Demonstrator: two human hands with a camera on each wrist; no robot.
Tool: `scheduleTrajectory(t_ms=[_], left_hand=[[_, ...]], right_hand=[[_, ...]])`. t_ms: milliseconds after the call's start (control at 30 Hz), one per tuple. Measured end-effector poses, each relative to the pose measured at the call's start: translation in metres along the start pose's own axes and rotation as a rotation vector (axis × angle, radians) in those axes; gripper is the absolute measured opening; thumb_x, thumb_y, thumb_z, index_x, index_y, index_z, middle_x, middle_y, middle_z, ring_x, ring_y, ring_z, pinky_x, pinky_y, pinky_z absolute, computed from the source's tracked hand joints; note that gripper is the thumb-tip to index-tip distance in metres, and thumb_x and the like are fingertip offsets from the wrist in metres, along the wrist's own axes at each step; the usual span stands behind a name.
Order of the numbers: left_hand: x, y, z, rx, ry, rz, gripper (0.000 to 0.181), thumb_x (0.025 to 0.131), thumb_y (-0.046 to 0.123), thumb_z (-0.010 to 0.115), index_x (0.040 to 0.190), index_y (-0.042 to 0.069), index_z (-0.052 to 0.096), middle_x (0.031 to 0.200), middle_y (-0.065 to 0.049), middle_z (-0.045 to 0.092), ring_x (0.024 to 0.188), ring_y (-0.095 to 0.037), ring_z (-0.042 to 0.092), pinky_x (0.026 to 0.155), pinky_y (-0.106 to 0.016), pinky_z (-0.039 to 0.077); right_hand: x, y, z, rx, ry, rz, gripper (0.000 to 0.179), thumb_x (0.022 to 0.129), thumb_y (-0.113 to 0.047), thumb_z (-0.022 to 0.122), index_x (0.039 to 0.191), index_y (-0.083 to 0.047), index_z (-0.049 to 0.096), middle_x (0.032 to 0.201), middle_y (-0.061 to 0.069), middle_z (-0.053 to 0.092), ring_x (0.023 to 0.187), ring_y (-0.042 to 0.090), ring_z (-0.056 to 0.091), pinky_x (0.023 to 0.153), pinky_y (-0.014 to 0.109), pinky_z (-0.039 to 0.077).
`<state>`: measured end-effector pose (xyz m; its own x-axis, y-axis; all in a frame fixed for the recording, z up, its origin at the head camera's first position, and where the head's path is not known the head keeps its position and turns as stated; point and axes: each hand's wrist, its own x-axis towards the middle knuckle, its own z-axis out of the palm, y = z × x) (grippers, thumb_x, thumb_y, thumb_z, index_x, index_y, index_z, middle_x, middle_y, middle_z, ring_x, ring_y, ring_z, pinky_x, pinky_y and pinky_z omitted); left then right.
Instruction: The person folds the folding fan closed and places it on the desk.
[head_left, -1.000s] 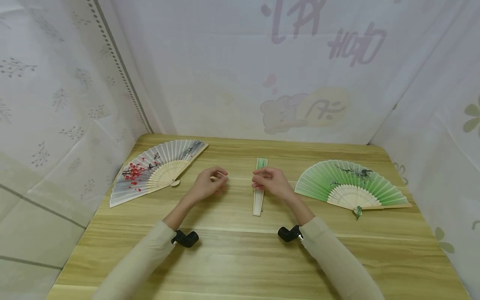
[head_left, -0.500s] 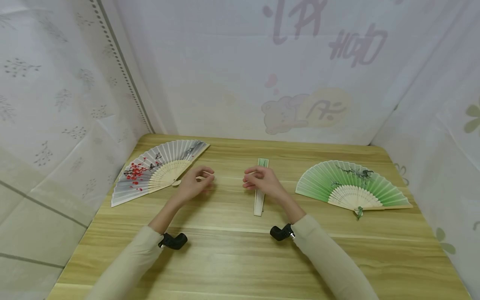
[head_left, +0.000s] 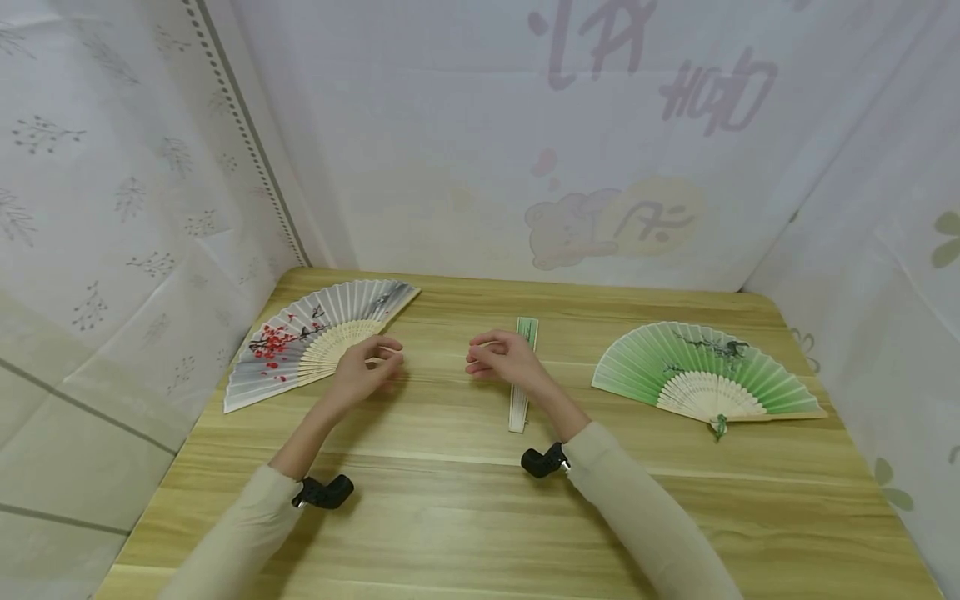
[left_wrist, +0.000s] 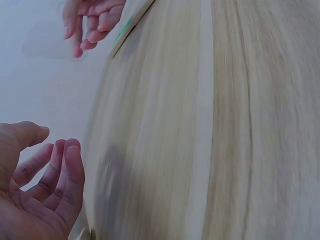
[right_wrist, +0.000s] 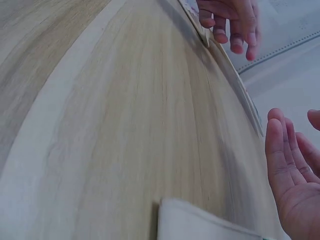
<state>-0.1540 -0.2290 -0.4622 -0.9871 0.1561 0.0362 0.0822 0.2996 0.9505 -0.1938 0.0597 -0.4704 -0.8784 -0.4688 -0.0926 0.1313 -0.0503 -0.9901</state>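
My left hand [head_left: 362, 371] hovers with loosely bent fingers over the handle end of an open grey-white folding fan [head_left: 322, 333] printed with red blossoms. Nothing is between its fingers in the left wrist view, where the left hand [left_wrist: 45, 185] shows palm and fingertips. My right hand [head_left: 510, 362], also holding nothing, is above the table and partly covers a folded green-and-white fan [head_left: 519, 408]. In the right wrist view the right hand [right_wrist: 295, 175] has its fingers relaxed and thumb apart. Farther right lies an open green folding fan [head_left: 705, 367] with a green tassel.
All three fans lie on a wooden table [head_left: 450, 517]. A white printed curtain [head_left: 420, 150] hangs behind the table's back edge, with more curtain on both sides. Black wrist-camera mounts [head_left: 326, 492] stick out from both sleeves.
Both hands have moved left; the left now overlaps the blossom fan's handle end and the right has shifted across the folded fan. The fans have stayed in place on the table.
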Motion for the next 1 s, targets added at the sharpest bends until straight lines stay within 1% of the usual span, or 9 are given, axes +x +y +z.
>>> scheduleTrajectory(t_ms=[100,233,333,433,600,733,833,1000], left_hand=[[-0.005,-0.002,-0.008,-0.009,0.032,0.007,0.029,0.100,0.005,0.064,0.122,-0.013,0.058,0.106,-0.034,0.063,0.083,-0.042,0.070,0.064,-0.047,0.061],[-0.010,-0.005,-0.018,-0.004,0.062,0.005,0.030,0.100,0.005,0.065,0.122,-0.014,0.058,0.105,-0.034,0.063,0.082,-0.036,0.071,0.065,-0.045,0.061],[-0.013,-0.008,-0.025,0.016,0.075,-0.005,0.030,0.100,0.006,0.065,0.123,-0.013,0.058,0.106,-0.033,0.064,0.083,-0.034,0.071,0.066,-0.043,0.061],[-0.016,-0.012,-0.030,0.033,0.088,-0.006,0.030,0.101,0.006,0.064,0.124,-0.012,0.059,0.106,-0.032,0.064,0.083,-0.032,0.071,0.065,-0.042,0.061],[-0.025,-0.014,-0.041,0.049,0.099,0.017,0.028,0.100,0.003,0.064,0.123,-0.013,0.058,0.104,-0.034,0.064,0.079,-0.032,0.071,0.063,-0.039,0.061],[-0.032,-0.013,-0.050,0.077,0.108,-0.007,0.030,0.101,0.007,0.064,0.125,-0.011,0.057,0.108,-0.034,0.064,0.080,-0.033,0.071,0.063,-0.039,0.061],[-0.036,-0.013,-0.057,0.078,0.114,-0.031,0.034,0.102,0.010,0.065,0.128,-0.010,0.056,0.111,-0.034,0.063,0.082,-0.035,0.071,0.065,-0.041,0.061],[-0.047,-0.015,-0.070,0.071,0.135,-0.048,0.039,0.102,0.012,0.065,0.132,-0.010,0.053,0.114,-0.034,0.061,0.082,-0.031,0.072,0.067,-0.042,0.061]], right_hand=[[0.003,0.000,0.005,0.009,0.002,0.013,0.038,0.104,-0.006,0.060,0.132,0.017,0.052,0.112,0.034,0.064,0.090,0.027,0.073,0.091,0.053,0.053],[0.007,0.000,0.011,0.029,0.012,0.033,0.037,0.104,-0.005,0.060,0.133,0.017,0.051,0.113,0.034,0.064,0.090,0.027,0.073,0.092,0.052,0.053],[0.010,0.001,0.015,0.045,0.009,0.042,0.038,0.103,-0.005,0.060,0.133,0.017,0.051,0.116,0.037,0.062,0.090,0.027,0.072,0.092,0.051,0.053],[0.015,0.005,0.019,0.056,0.001,0.047,0.038,0.103,-0.006,0.060,0.133,0.017,0.050,0.116,0.036,0.062,0.090,0.027,0.073,0.090,0.048,0.055],[0.022,0.007,0.028,0.100,-0.010,0.060,0.039,0.103,-0.004,0.060,0.133,0.018,0.050,0.116,0.037,0.062,0.088,0.024,0.072,0.089,0.046,0.056],[0.029,0.009,0.033,0.108,-0.008,0.056,0.039,0.103,-0.005,0.061,0.134,0.016,0.051,0.117,0.035,0.062,0.089,0.024,0.072,0.088,0.044,0.056],[0.034,0.009,0.036,0.112,0.002,0.043,0.039,0.103,-0.006,0.061,0.134,0.016,0.051,0.116,0.034,0.063,0.090,0.025,0.072,0.088,0.043,0.057],[0.040,0.010,0.041,0.149,0.000,0.050,0.040,0.103,-0.005,0.061,0.135,0.016,0.049,0.116,0.034,0.063,0.090,0.025,0.072,0.091,0.047,0.054]])
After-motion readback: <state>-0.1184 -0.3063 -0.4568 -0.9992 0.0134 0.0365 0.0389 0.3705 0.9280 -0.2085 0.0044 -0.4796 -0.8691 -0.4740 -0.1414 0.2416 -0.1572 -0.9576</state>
